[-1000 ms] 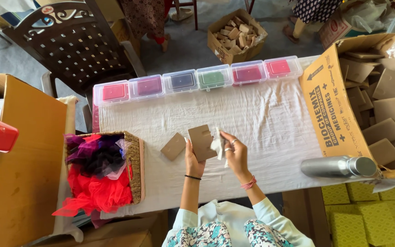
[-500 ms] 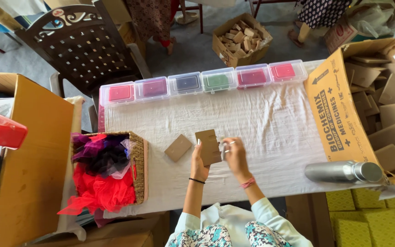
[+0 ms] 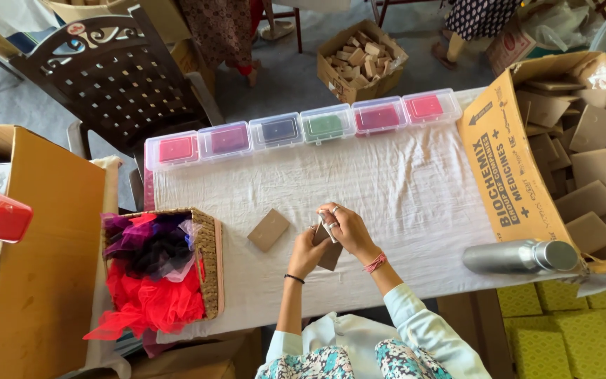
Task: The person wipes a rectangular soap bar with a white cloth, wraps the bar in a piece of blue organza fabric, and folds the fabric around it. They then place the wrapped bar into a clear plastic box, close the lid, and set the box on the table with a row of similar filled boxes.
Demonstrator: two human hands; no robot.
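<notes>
Both hands [image 3: 331, 242] grip a brown cardboard square [image 3: 329, 254] over white cloth [image 3: 401, 196].

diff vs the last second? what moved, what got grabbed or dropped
Both hands drew the brown card nearer the body. The right hand shifted from the card's side to over its top, pinching something small and white; the left hand holds the card from below. Nothing let go. The loose card, wicker basket, steel bottle and row of colour boxes stayed put.
</notes>
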